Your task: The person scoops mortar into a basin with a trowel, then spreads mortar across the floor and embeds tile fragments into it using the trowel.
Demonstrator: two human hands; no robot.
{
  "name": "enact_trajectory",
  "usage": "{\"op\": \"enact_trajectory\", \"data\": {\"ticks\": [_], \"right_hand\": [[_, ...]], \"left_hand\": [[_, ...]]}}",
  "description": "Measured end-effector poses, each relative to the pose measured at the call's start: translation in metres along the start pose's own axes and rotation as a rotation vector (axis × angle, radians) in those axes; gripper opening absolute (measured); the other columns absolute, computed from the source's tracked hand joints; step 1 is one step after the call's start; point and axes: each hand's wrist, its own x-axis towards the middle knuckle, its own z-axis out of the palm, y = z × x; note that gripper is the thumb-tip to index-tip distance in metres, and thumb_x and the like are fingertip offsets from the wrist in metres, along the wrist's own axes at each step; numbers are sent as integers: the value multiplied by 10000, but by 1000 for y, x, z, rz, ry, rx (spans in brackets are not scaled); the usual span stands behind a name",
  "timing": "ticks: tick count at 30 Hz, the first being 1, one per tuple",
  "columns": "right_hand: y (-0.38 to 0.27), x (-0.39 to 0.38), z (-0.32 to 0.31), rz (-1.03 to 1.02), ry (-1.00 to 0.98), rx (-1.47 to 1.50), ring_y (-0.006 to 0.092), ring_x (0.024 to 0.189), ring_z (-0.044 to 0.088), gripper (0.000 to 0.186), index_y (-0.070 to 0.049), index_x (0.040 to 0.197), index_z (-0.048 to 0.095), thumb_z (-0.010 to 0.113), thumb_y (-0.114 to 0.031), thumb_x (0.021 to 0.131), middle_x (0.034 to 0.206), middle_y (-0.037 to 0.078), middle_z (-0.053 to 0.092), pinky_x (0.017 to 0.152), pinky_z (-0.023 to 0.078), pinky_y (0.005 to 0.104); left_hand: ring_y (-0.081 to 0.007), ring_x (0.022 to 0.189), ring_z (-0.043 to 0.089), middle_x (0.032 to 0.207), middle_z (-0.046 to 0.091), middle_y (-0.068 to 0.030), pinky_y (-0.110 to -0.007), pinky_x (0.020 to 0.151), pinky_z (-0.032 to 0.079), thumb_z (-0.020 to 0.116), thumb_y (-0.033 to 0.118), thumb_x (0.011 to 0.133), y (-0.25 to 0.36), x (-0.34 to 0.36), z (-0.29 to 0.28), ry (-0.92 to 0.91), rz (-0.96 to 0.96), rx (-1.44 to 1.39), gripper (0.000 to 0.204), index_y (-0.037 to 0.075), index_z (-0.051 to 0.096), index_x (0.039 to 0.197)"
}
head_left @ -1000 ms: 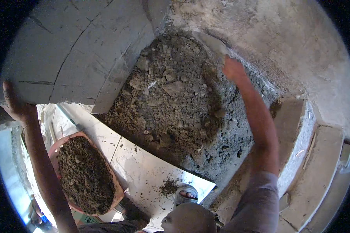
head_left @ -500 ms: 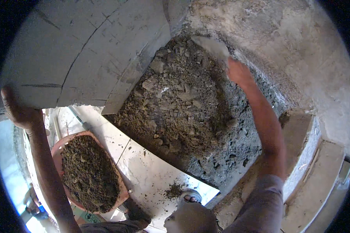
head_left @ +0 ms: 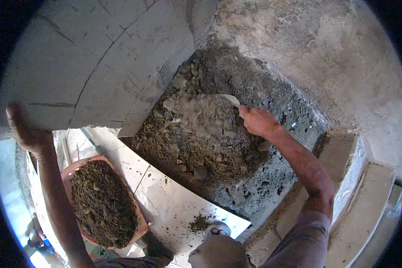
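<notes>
My right hand (head_left: 260,122) is closed round the handle end of a trowel (head_left: 231,99), whose pale blade lies over the middle of a heap of soil and rubble (head_left: 201,154). Loose soil in front of the blade is smeared by motion. At the far left, my left hand (head_left: 31,136) rests against the lower edge of a grey plastered wall (head_left: 98,58). One digit there is stretched upward, and the other fingers are mostly hidden. Nothing held shows in that hand.
A reddish tub (head_left: 140,225) full of dark soil stands on pale floor tiles (head_left: 163,196) at lower left. A rough wall (head_left: 326,58) bounds the heap at right, with ledges (head_left: 366,214) below it. A sandalled foot (head_left: 218,230) is near the heap's front edge.
My right hand has drawn the trowel from the far corner beside the rough wall toward the heap's middle, moving soil with it. My left hand stays at the wall edge.
</notes>
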Motion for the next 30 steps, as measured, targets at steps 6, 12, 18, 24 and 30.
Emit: {"op": "enact_trajectory", "data": {"ticks": [6,12,18,24,30], "right_hand": [[106,41,20,328,232,3,396,775,577,374,-8,1094,424,473,-130,745,840,271,567,666,471,479],[34,17,40,42,52,149,428,786,557,444,79,1074,413,539,-112,694,850,258,568,698,464,467],[5,-14,-2,93,-40,99,432,784,554,429,47,1060,414,557,-137,700,834,248,573,707,457,480],[71,112,-1,264,274,183,382,849,564,359,26,1011,496,575,-142,703,899,236,574,739,464,440],[7,101,21,8,142,132,377,840,568,357,61,1020,476,533,-95,704,899,230,577,715,472,434]], "left_hand": [[-277,953,503,1066,500,-170,-385,828,421,545,418,778,5,-11,22,-26,-38,-96,558,-43,475,1085],[-278,940,504,1056,500,-167,-388,829,418,551,411,777,-17,7,-9,-55,336,80,551,-40,473,1085],[-288,1043,478,1149,493,-163,-452,933,350,484,280,838,9,-7,10,27,-36,-141,429,24,444,1179],[-235,889,510,971,525,-126,-379,789,425,565,389,782,13,-13,21,-6,-43,-187,482,-27,507,1016],[-277,995,491,1115,504,-164,-420,868,403,513,348,817,14,-11,18,-31,-38,-48,464,-10,486,1111]]}}
